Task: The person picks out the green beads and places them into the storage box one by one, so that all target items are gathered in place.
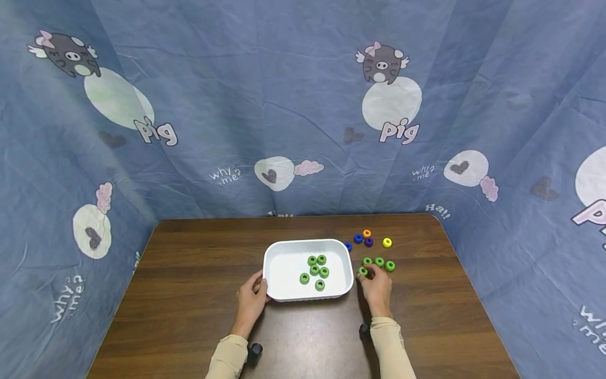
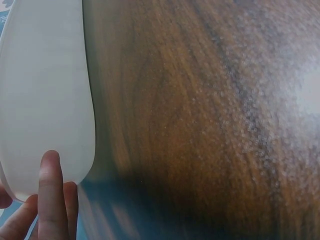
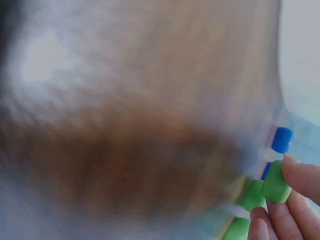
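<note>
A white tray (image 1: pixel 284 284) holds several green ring-shaped beads (image 1: pixel 304 278) in its middle and right part. My left hand (image 1: pixel 251 301) grips the tray at its front left corner. In the left wrist view, one finger (image 2: pixel 51 195) lies against the tray's white side. Just past the tray's right end, my right hand (image 1: pixel 377 290) pinches a green bead (image 3: pixel 275 183) between thumb and fingers. Beyond that hand, more green beads (image 1: pixel 379 261) lie in a loose row on the table.
Behind the green beads are blue beads (image 1: pixel 358 238), a purple bead (image 1: pixel 369 242), an orange bead (image 1: pixel 366 233) and a yellow bead (image 1: pixel 387 242). The brown wooden table (image 1: pixel 189 273) meets a blue patterned curtain (image 1: pixel 303 105) at the back and sides.
</note>
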### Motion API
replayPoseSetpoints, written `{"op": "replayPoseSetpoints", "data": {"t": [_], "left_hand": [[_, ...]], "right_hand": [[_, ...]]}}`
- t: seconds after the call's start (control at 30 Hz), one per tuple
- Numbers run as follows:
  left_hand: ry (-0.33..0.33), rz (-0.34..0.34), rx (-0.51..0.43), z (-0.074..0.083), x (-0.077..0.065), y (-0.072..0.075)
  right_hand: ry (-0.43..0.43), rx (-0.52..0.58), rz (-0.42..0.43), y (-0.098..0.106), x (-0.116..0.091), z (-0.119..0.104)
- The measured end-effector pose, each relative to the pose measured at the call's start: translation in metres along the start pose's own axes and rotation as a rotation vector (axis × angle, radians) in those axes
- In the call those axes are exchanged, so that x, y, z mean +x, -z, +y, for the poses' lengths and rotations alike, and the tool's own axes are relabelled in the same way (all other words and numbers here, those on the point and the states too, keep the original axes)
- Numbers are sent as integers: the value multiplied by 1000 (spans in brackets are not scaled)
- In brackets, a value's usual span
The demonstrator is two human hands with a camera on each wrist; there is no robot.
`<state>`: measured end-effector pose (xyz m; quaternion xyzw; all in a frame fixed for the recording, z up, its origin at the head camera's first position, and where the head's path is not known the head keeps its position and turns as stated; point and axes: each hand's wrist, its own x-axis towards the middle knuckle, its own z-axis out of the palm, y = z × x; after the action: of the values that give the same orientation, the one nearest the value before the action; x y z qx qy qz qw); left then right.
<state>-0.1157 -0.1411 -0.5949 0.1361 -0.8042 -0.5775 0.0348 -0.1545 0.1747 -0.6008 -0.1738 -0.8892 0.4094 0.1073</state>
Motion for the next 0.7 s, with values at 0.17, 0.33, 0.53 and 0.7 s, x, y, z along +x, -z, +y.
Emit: {"op": "replayPoseSetpoints", "data": {"t": [0.17, 0.33, 0.53, 0.7], "left_hand": [[0, 3, -3, 1, 0, 1], [8, 5, 4, 1, -1, 0], [9, -2, 3, 2, -1, 0], [-1, -9, 1, 3, -1, 0]], "right_hand": [[7, 50, 53, 6, 2, -10], [13, 100, 78, 15, 4, -22], [35, 162, 90, 24, 5, -42], [61, 173, 99, 24, 2, -56]]}}
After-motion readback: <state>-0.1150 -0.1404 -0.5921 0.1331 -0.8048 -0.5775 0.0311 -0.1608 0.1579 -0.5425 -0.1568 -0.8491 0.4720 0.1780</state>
